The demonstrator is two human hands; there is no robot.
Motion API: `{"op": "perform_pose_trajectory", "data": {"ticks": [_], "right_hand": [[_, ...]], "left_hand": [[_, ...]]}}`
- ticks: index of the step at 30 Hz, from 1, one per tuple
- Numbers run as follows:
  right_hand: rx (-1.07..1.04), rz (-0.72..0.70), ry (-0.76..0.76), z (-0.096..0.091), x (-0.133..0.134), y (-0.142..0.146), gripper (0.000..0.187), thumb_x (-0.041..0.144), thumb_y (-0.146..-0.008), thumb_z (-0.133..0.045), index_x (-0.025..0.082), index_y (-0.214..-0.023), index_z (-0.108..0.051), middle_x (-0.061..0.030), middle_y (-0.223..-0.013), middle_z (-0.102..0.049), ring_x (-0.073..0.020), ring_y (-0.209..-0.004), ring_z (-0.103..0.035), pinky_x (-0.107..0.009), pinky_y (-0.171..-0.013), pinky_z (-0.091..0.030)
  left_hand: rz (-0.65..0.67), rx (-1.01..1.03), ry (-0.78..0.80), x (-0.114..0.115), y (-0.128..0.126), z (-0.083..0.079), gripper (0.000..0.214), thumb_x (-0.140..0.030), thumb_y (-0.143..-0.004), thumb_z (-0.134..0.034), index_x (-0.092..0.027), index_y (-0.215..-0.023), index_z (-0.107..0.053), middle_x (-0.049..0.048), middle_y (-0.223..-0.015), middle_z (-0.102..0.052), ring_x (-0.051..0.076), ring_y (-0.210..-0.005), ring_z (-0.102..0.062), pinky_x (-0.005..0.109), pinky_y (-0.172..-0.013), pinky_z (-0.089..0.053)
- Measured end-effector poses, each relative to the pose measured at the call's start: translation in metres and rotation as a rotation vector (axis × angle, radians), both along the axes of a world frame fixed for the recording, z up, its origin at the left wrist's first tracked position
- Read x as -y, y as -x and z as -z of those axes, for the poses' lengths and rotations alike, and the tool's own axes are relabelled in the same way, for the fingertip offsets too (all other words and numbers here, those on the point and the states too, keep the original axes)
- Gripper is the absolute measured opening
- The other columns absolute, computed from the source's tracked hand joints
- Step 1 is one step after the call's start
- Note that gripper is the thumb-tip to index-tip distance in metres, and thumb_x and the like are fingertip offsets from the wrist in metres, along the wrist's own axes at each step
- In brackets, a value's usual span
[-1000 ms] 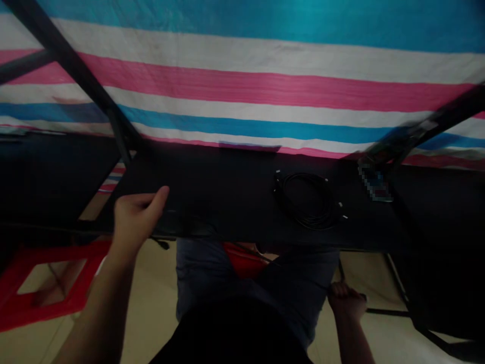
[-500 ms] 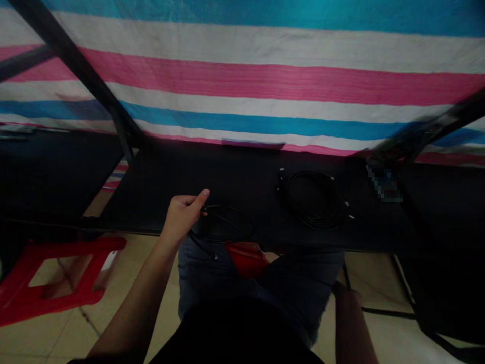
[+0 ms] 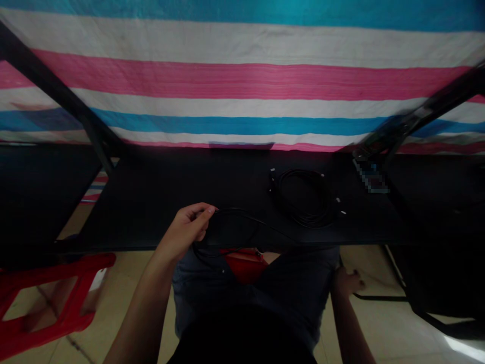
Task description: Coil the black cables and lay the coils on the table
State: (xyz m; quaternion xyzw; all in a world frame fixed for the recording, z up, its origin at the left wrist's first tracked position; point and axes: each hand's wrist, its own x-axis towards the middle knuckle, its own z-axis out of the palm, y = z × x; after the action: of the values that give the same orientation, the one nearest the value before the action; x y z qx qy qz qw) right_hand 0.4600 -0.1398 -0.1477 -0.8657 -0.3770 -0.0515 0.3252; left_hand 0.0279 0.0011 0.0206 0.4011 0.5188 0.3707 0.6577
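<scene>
My left hand (image 3: pixel 189 227) is closed in a pinch on a thin black cable (image 3: pixel 242 225) at the front edge of the black table (image 3: pixel 151 202). The cable loops over the edge and down toward my lap. A second black cable, coiled (image 3: pixel 303 197), lies on the table to the right of that hand, apart from it. My right hand (image 3: pixel 346 280) hangs below the table edge beside my right leg; its fingers are blurred and partly hidden.
A striped pink, white and blue tarp (image 3: pixel 242 81) hangs behind the table. Dark slanted frame bars (image 3: pixel 56 96) stand at left and right. A small blurred object (image 3: pixel 369 177) lies at the table's back right. A red plastic stool (image 3: pixel 45 298) stands on the tiled floor, left.
My left hand moved right along the table's front edge, took hold of the thin cable and pulled a loop of it up. My right hand stayed low beside my leg.
</scene>
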Motion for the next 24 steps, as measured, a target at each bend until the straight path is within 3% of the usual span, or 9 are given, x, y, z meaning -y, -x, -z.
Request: {"op": "perform_pose_trajectory", "data": {"ticks": [3,5,7,9,11,13,17,21,24], "right_hand": [[0.062,0.035,-0.133,-0.017,-0.004,0.028,0.035,0.030,-0.097,-0.048,0.006,-0.111,-0.067,-0.0281,-0.124,-0.057,-0.0430,-0.124,-0.053,-0.063,-0.103,-0.042],[0.052,-0.192,-0.277,-0.045,-0.013,0.061,0.026,0.028,-0.093,-0.052,0.011,-0.105,-0.069,-0.0208,-0.115,-0.062,-0.0365,-0.116,-0.059,-0.056,-0.100,-0.046],[-0.057,-0.504,-0.302,-0.080,-0.031,0.098,0.023,0.025,-0.095,-0.051,0.018,-0.108,-0.068,-0.0134,-0.107,-0.066,-0.0291,-0.104,-0.063,-0.047,-0.092,-0.050],[-0.202,-0.752,-0.182,-0.114,-0.055,0.130,0.021,0.025,-0.096,-0.050,0.021,-0.105,-0.069,-0.0117,-0.105,-0.069,-0.0264,-0.102,-0.065,-0.041,-0.087,-0.051],[-0.420,-0.965,0.047,-0.139,-0.079,0.151,0.022,0.029,-0.099,-0.050,0.021,-0.092,-0.069,-0.0048,-0.080,-0.066,-0.0194,-0.077,-0.064,-0.031,-0.071,-0.050],[-0.609,-1.113,0.229,-0.154,-0.098,0.162,0.032,0.037,-0.101,-0.048,0.020,-0.079,-0.063,0.0015,-0.062,-0.055,-0.0135,-0.057,-0.052,-0.025,-0.055,-0.040],[-0.645,-1.207,0.367,-0.161,-0.111,0.172,0.039,0.042,-0.100,-0.049,0.020,-0.069,-0.056,0.0044,-0.058,-0.045,-0.0105,-0.053,-0.041,-0.024,-0.051,-0.029],[-0.397,-1.251,0.572,-0.151,-0.103,0.185,0.041,0.036,-0.099,-0.053,0.019,-0.062,-0.055,0.0028,-0.054,-0.048,-0.0103,-0.050,-0.041,-0.027,-0.053,-0.025],[-0.436,-1.288,0.570,-0.150,-0.098,0.190,0.039,0.033,-0.101,-0.048,0.018,-0.068,-0.060,0.0008,-0.059,-0.055,-0.0108,-0.052,-0.047,-0.027,-0.055,-0.029]], "left_hand": [[0.037,-0.010,0.016,0.001,0.001,-0.002,0.035,-0.051,-0.084,-0.071,-0.017,-0.091,-0.068,-0.0098,-0.052,-0.033,0.005,-0.041,-0.027,0.017,-0.040,-0.020],[0.060,-0.023,0.008,0.002,0.000,-0.004,0.033,-0.050,-0.086,-0.070,-0.017,-0.092,-0.068,-0.0091,-0.052,-0.035,0.005,-0.041,-0.028,0.018,-0.040,-0.019],[0.088,-0.042,-0.016,0.004,-0.003,-0.007,0.032,-0.049,-0.086,-0.070,-0.017,-0.091,-0.069,-0.0088,-0.052,-0.036,0.005,-0.041,-0.029,0.018,-0.041,-0.019],[0.106,-0.064,-0.047,0.005,-0.006,-0.011,0.031,-0.048,-0.085,-0.070,-0.017,-0.091,-0.069,-0.0088,-0.051,-0.036,0.005,-0.042,-0.029,0.018,-0.041,-0.019],[0.095,-0.090,-0.083,0.006,-0.007,-0.016,0.031,-0.048,-0.085,-0.070,-0.017,-0.091,-0.070,-0.0088,-0.050,-0.036,0.006,-0.042,-0.029,0.018,-0.041,-0.020],[0.063,-0.124,-0.114,0.008,-0.005,-0.021,0.031,-0.047,-0.085,-0.070,-0.017,-0.093,-0.070,-0.0086,-0.051,-0.037,0.006,-0.043,-0.030,0.017,-0.041,-0.020],[0.021,-0.185,-0.151,0.015,0.002,-0.026,0.030,-0.045,-0.085,-0.070,-0.018,-0.097,-0.069,-0.0082,-0.052,-0.041,0.006,-0.043,-0.031,0.017,-0.041,-0.020],[-0.014,-0.239,-0.227,0.022,-0.004,-0.023,0.024,-0.040,-0.087,-0.070,-0.018,-0.097,-0.070,-0.0076,-0.051,-0.043,0.007,-0.045,-0.032,0.017,-0.041,-0.021],[-0.068,-0.182,-0.242,0.022,-0.011,-0.020,0.025,-0.041,-0.089,-0.068,-0.019,-0.100,-0.069,-0.0088,-0.050,-0.040,0.006,-0.043,-0.030,0.017,-0.041,-0.020]]}}
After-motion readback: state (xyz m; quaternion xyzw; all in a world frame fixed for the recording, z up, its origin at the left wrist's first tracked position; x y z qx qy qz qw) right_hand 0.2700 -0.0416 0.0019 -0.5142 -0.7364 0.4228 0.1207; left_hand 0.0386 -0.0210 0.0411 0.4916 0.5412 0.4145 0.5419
